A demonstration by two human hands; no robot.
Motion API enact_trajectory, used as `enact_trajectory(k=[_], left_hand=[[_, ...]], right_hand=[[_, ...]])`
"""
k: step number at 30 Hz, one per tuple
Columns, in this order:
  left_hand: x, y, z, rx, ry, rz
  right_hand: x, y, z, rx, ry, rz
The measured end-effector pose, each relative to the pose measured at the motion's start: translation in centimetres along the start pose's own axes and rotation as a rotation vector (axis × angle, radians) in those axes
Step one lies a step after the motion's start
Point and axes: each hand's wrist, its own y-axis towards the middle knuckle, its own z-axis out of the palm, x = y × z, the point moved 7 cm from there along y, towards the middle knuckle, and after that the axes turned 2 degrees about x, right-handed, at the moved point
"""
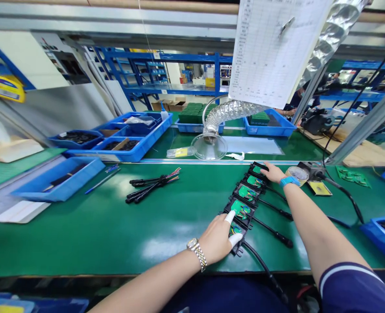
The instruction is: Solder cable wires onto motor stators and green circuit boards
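A row of several black plastic housings [234, 202], each holding a green circuit board with coloured wires, runs away from me on the green bench. My left hand [214, 238] grips the nearest housing, white finger cots on its thumb and index finger; the other fingers are partly hidden. At the far end, my right hand [273, 172] holds the last housing by its edge. Black cables with connectors [277, 234] extend from the housings to the right. To the left lies a bundle of black cables [151, 187] with bare coloured wire ends.
A fume extraction hood [209, 146] on a foil duct stands behind the row. Blue trays [143, 145] and a blue bin [61, 180] are on the left. A tape roll [298, 174] and green boards [353, 176] lie right. A paper sheet [273, 52] hangs overhead.
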Motion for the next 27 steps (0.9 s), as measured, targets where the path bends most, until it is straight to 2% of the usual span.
enact_trajectory(k=[3,8,11,14,16,19,21,24,27], left_hand=[[1.6,1.4,-0.5,0.031,0.004,-0.099],[6.4,4.7,-2.7,0.093,0.041,-0.266],[9.1,7.5,-3.9,0.104,0.059,-0.287],[10.6,10.4,-4.1,0.096,0.089,-0.267],[10.2,12.0,-3.4,0.09,0.108,-0.209],[8.1,13.4,-1.6,0.078,0.14,-0.085],[6.6,13.7,-0.6,0.068,0.171,-0.022],[5.5,13.1,-0.8,0.043,0.218,0.021],[6.2,11.5,-3.1,-0.008,0.273,-0.018]], right_hand=[[-0.3,-0.3,0.1,0.015,0.038,0.012],[-1.4,-3.0,-0.3,0.018,0.08,0.046],[-1.7,-6.5,-0.8,0.006,0.097,0.062],[-1.0,-11.6,-0.9,0.018,0.138,0.039],[0.2,-15.3,-0.4,0.053,0.186,0.007],[2.6,-20.4,0.4,0.099,0.282,-0.062],[3.8,-22.6,0.5,0.062,0.283,-0.106],[5.1,-23.7,-0.3,-0.049,0.152,-0.202],[6.5,-22.8,-1.1,-0.09,0.045,-0.371]])
